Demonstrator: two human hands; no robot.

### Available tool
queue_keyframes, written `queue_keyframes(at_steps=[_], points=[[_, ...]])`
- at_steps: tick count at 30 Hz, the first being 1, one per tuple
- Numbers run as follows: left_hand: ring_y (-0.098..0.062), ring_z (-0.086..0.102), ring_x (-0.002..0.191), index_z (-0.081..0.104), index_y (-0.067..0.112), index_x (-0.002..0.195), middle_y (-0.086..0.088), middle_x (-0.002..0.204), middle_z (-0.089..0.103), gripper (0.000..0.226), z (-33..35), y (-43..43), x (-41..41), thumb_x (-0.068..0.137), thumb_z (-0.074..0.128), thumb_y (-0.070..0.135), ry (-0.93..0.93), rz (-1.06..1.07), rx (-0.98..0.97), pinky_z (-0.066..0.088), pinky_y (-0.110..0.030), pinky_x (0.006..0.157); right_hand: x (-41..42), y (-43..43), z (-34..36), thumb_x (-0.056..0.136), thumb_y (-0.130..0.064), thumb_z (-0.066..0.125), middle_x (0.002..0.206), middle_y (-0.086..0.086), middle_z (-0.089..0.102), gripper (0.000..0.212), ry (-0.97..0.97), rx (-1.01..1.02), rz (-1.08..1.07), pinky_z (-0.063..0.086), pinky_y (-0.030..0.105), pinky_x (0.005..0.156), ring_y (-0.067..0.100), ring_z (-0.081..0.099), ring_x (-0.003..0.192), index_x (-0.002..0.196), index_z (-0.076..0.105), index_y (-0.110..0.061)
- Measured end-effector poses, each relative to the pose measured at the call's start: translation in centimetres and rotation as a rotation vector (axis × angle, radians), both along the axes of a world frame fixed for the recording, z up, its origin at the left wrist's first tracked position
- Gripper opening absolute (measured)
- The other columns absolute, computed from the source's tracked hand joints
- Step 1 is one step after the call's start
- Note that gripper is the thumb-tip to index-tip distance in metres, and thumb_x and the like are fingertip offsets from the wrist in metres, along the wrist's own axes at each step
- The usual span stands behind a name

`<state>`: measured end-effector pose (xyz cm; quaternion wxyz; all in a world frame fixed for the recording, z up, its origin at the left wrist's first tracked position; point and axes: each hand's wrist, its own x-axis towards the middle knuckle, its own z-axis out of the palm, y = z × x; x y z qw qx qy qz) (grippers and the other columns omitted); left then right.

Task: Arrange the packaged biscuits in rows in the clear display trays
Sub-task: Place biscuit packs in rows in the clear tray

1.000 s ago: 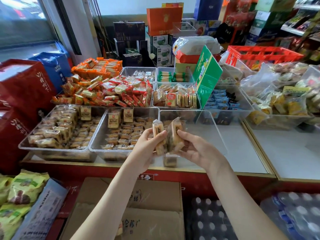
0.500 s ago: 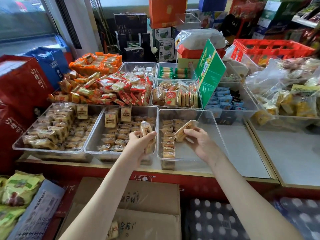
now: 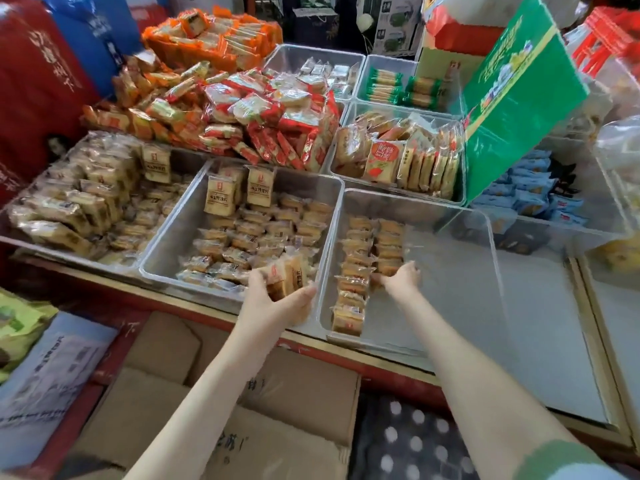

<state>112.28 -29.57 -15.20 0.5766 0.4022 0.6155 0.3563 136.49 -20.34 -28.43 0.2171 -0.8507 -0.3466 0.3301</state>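
A cardboard box (image 3: 249, 427) is sitting nearest, its dark printed characters too cropped to read. Just beyond it, the left hand (image 3: 277, 303) is gripping a stack of biscuit packets (image 3: 285, 275), fingers curling underneath, over the near right corner of the middle tray (image 3: 162, 244). The right hand (image 3: 401, 278) is reaching into the right clear tray (image 3: 450, 299), its fingers bending down onto the nearest packet of the second row (image 3: 389, 244); whether they are pinching or only pressing cannot be told. The first row (image 3: 353, 271) is lying just beside. Farther back, upright packets (image 3: 259, 187) are showing brown labels, the lettering too blurred to read.
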Motion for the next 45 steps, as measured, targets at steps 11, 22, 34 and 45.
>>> queue_keyframes(at_steps=[11, 22, 34, 45], points=[[-0.004, 0.062, 0.085, 0.041, 0.027, 0.119, -0.002, 0.107, 0.057, 0.028, 1.2, -1.4, 0.6, 0.098, 0.054, 0.013, -0.07, -0.237, -0.051, 0.049, -0.016, 0.07, -0.9, -3.0, 9.1, 0.089, -0.023, 0.068, 0.142, 0.008, 0.038, 0.076, 0.05, 0.229, 0.191, 0.042, 0.045, 0.105, 0.026, 0.043, 0.129, 0.148, 0.02, -0.019], [-0.017, 0.066, 0.094, 0.064, 0.032, 0.11, 0.005, 0.104, 0.067, 0.038, 6.5, -3.9, 1.4, 0.081, 0.078, 0.012, -0.044, -0.439, 0.32, 0.058, -0.029, 0.071, -2.7, -14.3, 22.7, 0.087, -0.005, 0.067, 0.092, -0.005, 0.07, 0.018, 0.471, 0.375, 0.477, 0.052, 0.02, 0.075, 0.005, 0.064, 0.086, 0.094, 0.068, -0.022], [-0.013, 0.065, 0.073, 0.061, 0.007, 0.097, -0.006, 0.084, 0.068, 0.009, 8.6, -7.3, 0.9, 0.09, 0.059, 0.013, -0.605, -0.05, 0.096, 0.055, -0.023, 0.065, -7.1, -19.2, 21.8, 0.09, 0.004, 0.059, 0.089, 0.011, 0.069, 0.01, 0.838, 0.607, -0.195, 0.054, 0.029, 0.072, 0.022, 0.066, 0.083, 0.089, 0.062, -0.006], [-0.024, 0.07, 0.098, 0.066, 0.006, 0.107, -0.013, 0.103, 0.074, 0.014, 8.6, -8.1, -0.5, 0.096, 0.059, 0.01, -0.277, -0.205, 0.083, 0.058, -0.032, 0.086, -7.7, -20.6, 22.2, 0.095, 0.004, 0.05, 0.092, 0.017, 0.065, 0.013, 1.07, 0.688, -0.326, 0.049, 0.019, 0.047, 0.026, 0.064, 0.081, 0.089, 0.057, -0.005]])
